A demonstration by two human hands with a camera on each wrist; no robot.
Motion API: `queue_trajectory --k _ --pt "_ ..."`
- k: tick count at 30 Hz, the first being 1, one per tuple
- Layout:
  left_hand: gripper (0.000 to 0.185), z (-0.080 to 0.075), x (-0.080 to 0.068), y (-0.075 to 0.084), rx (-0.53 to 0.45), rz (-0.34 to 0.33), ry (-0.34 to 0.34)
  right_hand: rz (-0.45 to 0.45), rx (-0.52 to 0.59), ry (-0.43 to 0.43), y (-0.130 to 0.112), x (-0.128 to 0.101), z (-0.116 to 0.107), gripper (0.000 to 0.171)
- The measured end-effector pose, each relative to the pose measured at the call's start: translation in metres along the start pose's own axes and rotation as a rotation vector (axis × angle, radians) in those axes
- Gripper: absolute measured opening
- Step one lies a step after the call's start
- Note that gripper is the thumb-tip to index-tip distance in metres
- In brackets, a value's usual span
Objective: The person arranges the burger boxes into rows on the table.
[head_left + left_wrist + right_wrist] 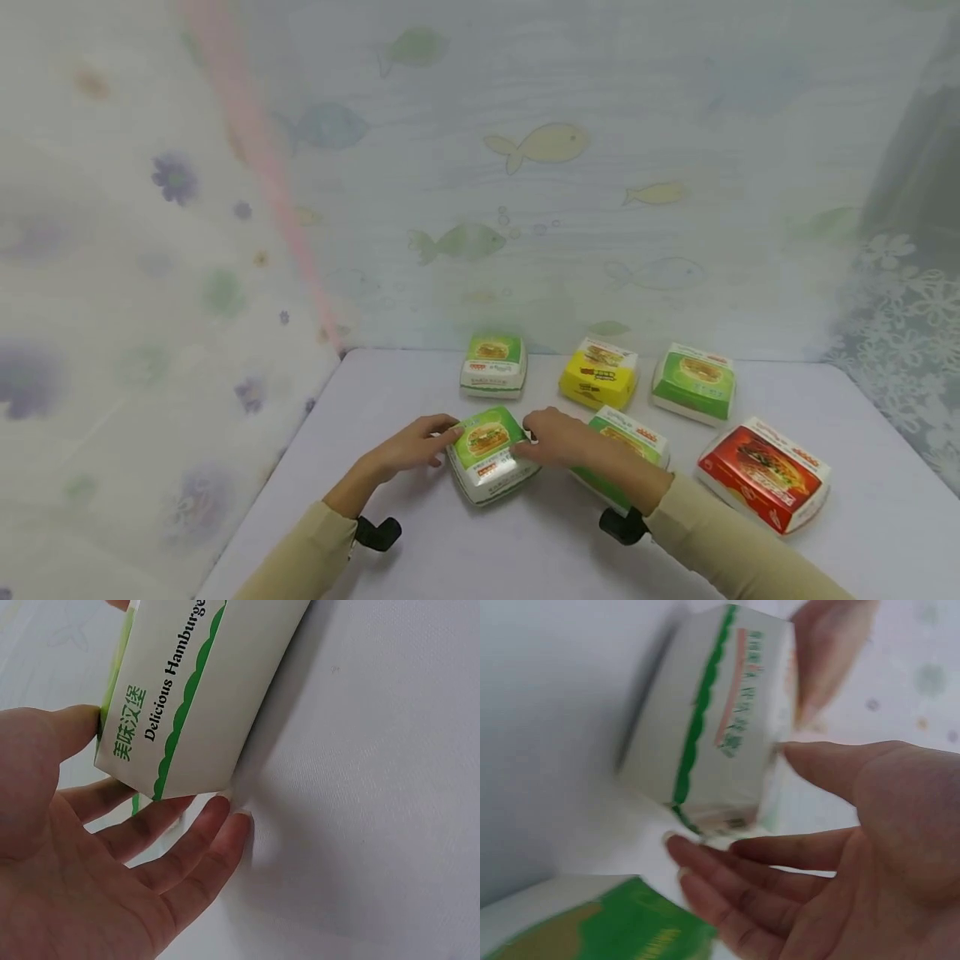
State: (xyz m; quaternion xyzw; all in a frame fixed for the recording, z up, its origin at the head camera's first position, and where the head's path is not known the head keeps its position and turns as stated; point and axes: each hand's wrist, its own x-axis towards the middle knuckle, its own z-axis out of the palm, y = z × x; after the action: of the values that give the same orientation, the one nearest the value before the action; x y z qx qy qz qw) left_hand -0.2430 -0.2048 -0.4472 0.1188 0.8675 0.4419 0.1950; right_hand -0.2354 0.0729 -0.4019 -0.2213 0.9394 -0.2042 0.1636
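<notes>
A green-and-white hamburger box [489,446] sits on the table between both hands, turned at a slight angle. My left hand [411,446] holds its left side; in the left wrist view the thumb presses the top edge and the fingers bend along the side near the lower corner. From the other side my right hand [558,437] holds the same box, the thumb on its top edge and the fingers at the side wall in the right wrist view. Another green hamburger box [630,425] lies beside the right hand, partly hidden under the right forearm.
Along the back of the white table [420,379] stand a green-and-white box [493,367], a yellow box [600,372] and a green box [693,383]. A red burger box [765,477] is at the right. Patterned curtains [525,192] hang behind and at the left.
</notes>
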Motion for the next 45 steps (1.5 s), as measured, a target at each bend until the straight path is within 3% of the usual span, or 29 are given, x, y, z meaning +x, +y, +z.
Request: queue_trajectory --k 5,13,21,29,41,45 --pt "0.053 0.003 -0.006 -0.003 -0.036 -0.026 0.02 0.001 0.017 -0.015 0.002 -0.002 -0.01 0.049" --pt "0.063 0.006 -0.019 -0.006 -0.06 -0.055 0.038 -0.046 0.077 -0.033 0.009 0.006 -0.011 0.046" --pt "0.063 0.006 -0.012 -0.006 -0.035 -0.054 -0.009 -0.058 0.113 -0.054 0.01 0.008 0.0 0.033" --pt "0.06 0.002 0.001 -0.003 -0.061 -0.093 0.017 0.007 0.136 -0.029 0.0 -0.004 0.007 0.028" --pt "0.06 0.004 0.007 -0.005 -0.226 -0.073 -0.055 0.023 0.211 0.038 -0.007 -0.013 0.012 0.03" --pt "0.061 0.003 0.006 -0.004 -0.223 -0.072 -0.048 0.044 0.245 0.037 -0.01 -0.013 0.013 0.029"
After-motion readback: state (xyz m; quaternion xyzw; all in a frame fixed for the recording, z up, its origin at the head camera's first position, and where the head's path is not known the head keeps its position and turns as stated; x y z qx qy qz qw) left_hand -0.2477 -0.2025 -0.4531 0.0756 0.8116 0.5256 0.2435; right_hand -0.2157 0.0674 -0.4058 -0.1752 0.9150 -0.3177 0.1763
